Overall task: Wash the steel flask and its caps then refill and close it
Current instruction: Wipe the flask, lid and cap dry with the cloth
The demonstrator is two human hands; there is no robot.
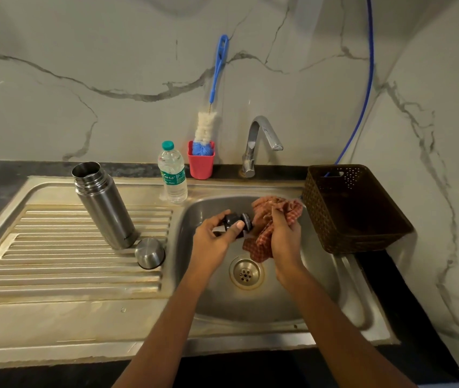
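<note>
Here are your two arms, bare all the way. Your left forearm [172, 317] is uncovered skin from the bottom edge of the picture right up to the wrist, and your right forearm [334, 317] is the same. Both are slim and long, looking broader close to the lens. Your left hand [214, 236] is bare too, and its thumbnail [240, 225] is cut short and plain, catching a little light. Your right hand [284, 242] is bare, with smooth skin across the back and softly ridged knuckles. What you wear above the elbows is out of frame.
</note>
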